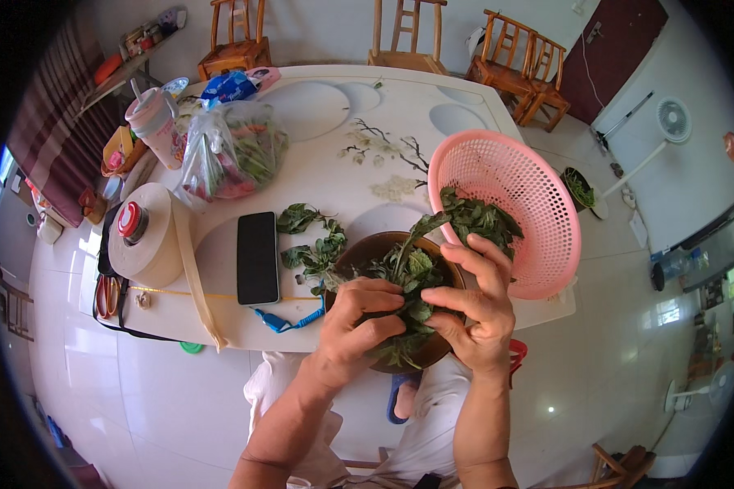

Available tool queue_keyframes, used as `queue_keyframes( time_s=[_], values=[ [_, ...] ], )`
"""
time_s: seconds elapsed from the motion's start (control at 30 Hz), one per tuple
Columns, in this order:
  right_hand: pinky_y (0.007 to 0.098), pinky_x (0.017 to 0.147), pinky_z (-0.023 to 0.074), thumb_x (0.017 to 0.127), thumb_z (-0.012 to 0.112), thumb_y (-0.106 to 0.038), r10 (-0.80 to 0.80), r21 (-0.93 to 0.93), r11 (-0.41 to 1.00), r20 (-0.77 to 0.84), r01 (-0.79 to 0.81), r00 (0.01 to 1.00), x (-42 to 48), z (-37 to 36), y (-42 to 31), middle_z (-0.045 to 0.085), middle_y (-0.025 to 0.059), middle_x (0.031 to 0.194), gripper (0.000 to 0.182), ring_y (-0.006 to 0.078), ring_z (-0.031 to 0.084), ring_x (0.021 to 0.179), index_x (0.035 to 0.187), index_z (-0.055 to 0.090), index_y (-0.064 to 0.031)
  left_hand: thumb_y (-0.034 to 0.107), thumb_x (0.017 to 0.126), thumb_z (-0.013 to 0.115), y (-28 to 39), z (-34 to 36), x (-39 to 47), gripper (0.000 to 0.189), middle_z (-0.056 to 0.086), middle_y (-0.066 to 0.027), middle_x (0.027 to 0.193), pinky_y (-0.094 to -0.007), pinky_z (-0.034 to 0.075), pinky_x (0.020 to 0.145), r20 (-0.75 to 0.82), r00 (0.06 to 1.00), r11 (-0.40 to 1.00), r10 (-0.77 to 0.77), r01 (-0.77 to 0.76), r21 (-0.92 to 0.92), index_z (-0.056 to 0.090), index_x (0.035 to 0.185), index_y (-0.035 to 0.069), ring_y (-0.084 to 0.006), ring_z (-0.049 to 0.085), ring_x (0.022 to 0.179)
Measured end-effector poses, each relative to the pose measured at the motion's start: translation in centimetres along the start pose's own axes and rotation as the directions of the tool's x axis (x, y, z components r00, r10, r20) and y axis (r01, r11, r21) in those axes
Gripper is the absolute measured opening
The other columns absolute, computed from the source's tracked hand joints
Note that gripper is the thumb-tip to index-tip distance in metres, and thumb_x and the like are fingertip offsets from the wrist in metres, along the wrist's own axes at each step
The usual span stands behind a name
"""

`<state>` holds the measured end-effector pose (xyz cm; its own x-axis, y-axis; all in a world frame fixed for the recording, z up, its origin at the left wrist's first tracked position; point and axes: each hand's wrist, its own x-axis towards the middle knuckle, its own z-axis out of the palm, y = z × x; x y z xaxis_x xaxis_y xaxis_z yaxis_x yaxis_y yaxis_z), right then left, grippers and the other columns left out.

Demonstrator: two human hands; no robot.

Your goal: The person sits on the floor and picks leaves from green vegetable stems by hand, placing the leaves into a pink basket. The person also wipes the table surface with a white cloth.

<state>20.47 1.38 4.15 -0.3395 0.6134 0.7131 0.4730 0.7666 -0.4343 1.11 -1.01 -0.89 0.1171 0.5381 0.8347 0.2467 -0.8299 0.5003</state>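
Leafy green sprigs (417, 275) are pinched between the fingers of my left hand (361, 324) and my right hand (477, 305), above a brown bowl (431, 360) at the table's near edge. More greens fill the bowl beneath my hands. A pink perforated plastic colander (544, 202) stands tilted at the right, with a heap of dark leaves (486, 223) on its near left side. Loose leafy sprigs (324, 247) lie on the table left of the bowl, beside a black phone (257, 258). My fingers partly hide the stems.
A large paper roll (153, 244) with a red-lidded jar (132, 221) in its core stands at the left. Behind are a clear plastic bag of vegetables (238, 150), a pink tumbler (159, 131) and a blue packet (229, 87). A blue cord (287, 321) lies near the front edge.
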Motion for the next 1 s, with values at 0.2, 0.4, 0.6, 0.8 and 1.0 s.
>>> queue_keyframes(
  time_s=[0.2,0.4,0.6,0.8,1.0],
  values=[
    [0.0415,0.102,0.0387,0.075,0.078,-0.033,0.004,0.063,0.998,-0.015,-0.003,1.0,-0.6,0.3,0.4,0.063,0.0096,0.122,0.027,0.0326,0.047,0.122,0.089,0.072,-0.0105,0.001,0.059,0.071,0.4,-0.6,0.2,0.036,0.06,-0.0128,0.106,-0.0411,0.049,0.084,0.047,0.997,0.998,-0.064,0.064,0.014,0.061,0.094,0.004,-0.033,0.061,0.098],
    [0.0422,0.099,0.0414,0.086,0.068,-0.045,0.094,0.135,0.987,-0.077,-0.083,0.993,-0.4,0.5,0.1,0.063,0.0145,0.12,0.041,0.0323,0.05,0.119,0.093,0.071,-0.0051,-0.007,0.057,0.064,0.0,-0.5,0.1,0.054,0.061,-0.008,0.113,-0.0409,0.043,0.093,0.212,0.959,0.976,-0.188,0.158,0.153,0.058,0.109,0.006,-0.0276,0.058,0.103],
    [0.04,0.095,0.0439,0.088,0.069,-0.033,0.106,0.011,0.994,-0.089,-0.105,0.99,-0.7,0.7,0.4,0.067,0.0106,0.111,0.03,0.0297,0.056,0.111,0.088,0.07,-0.0026,-0.006,0.058,0.064,0.9,-0.8,0.8,0.056,0.059,-0.0078,0.121,-0.0432,0.037,0.1,0.342,0.907,0.969,-0.245,0.219,0.112,0.057,0.113,0.007,-0.027,0.054,0.112],
    [0.0351,0.084,0.0501,0.089,0.066,-0.013,0.184,0.031,0.983,-0.217,-0.182,0.959,-1.1,0.6,1.0,0.069,0.0093,0.101,0.014,0.0253,0.062,0.096,0.086,0.068,0.0006,-0.001,0.062,0.061,1.2,-2.9,1.8,0.048,0.057,-0.0133,0.126,-0.0438,0.033,0.104,0.323,0.899,0.932,-0.296,0.345,-0.108,0.058,0.11,0.005,-0.0319,0.052,0.116],
    [0.0308,0.077,0.052,0.09,0.065,-0.006,0.323,0.15,0.945,-0.282,-0.292,0.903,-2.3,0.6,1.3,0.069,0.0089,0.096,0.009,0.0208,0.064,0.085,0.086,0.067,0.0024,-0.003,0.072,0.069,-2.6,-6.9,1.3,0.045,0.055,-0.0163,0.13,-0.041,0.04,0.104,-0.01,0.813,0.797,-0.582,0.572,0.195,0.058,0.115,0.004,-0.0342,0.049,0.124]
  ],
)
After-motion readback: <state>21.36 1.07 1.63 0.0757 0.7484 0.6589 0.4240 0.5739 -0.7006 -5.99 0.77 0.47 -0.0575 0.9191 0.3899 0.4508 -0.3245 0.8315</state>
